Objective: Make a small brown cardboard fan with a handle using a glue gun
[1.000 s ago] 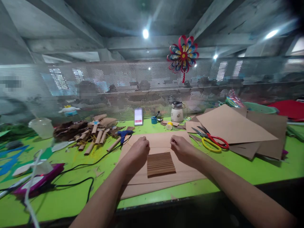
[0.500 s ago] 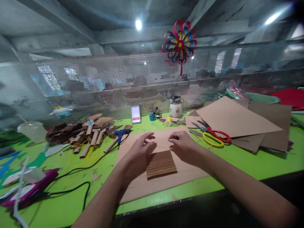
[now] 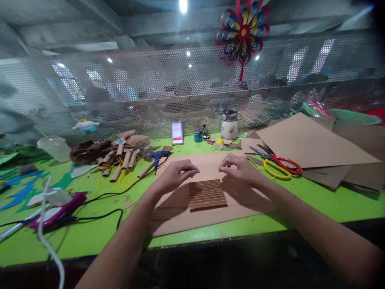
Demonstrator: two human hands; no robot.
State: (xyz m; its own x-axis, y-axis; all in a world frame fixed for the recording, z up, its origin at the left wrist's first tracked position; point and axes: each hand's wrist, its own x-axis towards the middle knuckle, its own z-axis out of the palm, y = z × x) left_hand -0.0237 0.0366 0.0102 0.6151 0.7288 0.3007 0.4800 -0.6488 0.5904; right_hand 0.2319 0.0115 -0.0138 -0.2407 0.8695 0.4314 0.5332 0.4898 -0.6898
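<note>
My left hand (image 3: 177, 174) and my right hand (image 3: 240, 168) hover side by side over a large brown cardboard sheet (image 3: 210, 218) lying on the green table (image 3: 331, 204). Both hands have their fingers curled into a pinch, thumb against fingertips. They sit just beyond the far edge of a small pleated brown cardboard piece (image 3: 207, 194), which lies on the sheet between my forearms. Whether the fingers pinch a fold of the paper is not clear.
Red- and yellow-handled scissors (image 3: 279, 163) lie to the right on a stack of brown sheets (image 3: 315, 144). On the left are a blue glue gun (image 3: 158, 155) with a black cord, rolled cardboard tubes (image 3: 120, 158) and a magenta tool (image 3: 57, 212). A phone (image 3: 177, 132) and a white jar (image 3: 229, 124) stand at the mesh screen.
Both hands have lifted from lying flat beside the pleated piece and curled into pinches at its far edge. The camera has tilted down and slightly right.
</note>
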